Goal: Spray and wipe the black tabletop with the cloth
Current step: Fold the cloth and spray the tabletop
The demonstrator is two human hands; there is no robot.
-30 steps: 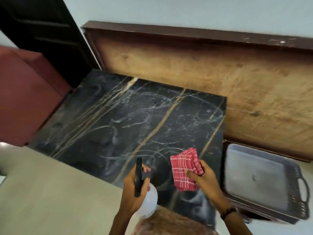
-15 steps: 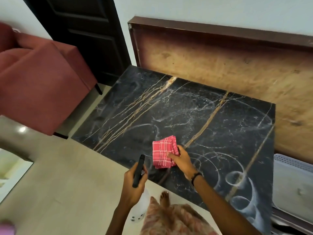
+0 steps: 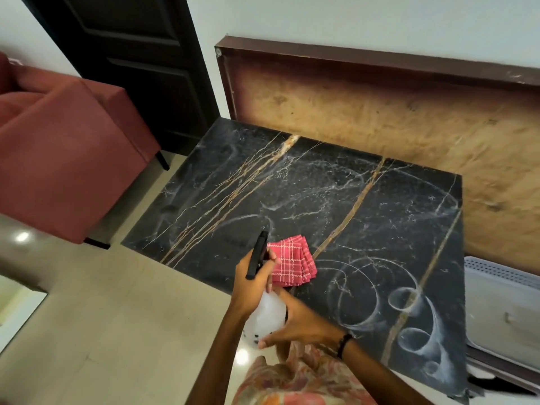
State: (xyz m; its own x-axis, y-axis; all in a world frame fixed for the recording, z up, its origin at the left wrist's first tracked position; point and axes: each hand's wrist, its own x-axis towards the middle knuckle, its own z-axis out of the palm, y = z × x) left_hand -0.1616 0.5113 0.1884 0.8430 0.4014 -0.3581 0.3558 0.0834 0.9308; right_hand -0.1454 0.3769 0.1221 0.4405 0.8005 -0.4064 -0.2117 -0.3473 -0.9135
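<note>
Red cloth (image 3: 292,261) lies just beyond my left hand (image 3: 252,285), which grips the spray bottle (image 3: 264,317); right hand (image 3: 295,323) cups it, fingers straight. Tabletop (image 3: 336,206) smeared; I judge spraying underway, most wiping left.

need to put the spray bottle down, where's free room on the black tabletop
The black tabletop is bare from the wooden board forward, and right of the red cloth. Crowded only at the near edge: cloth, spray bottle, both hands.

A single wide-angle head view looks steeply down and forward from close above the near edge of the black bench (image 3: 306,200), facing the wall (image 3: 350,19).
</note>
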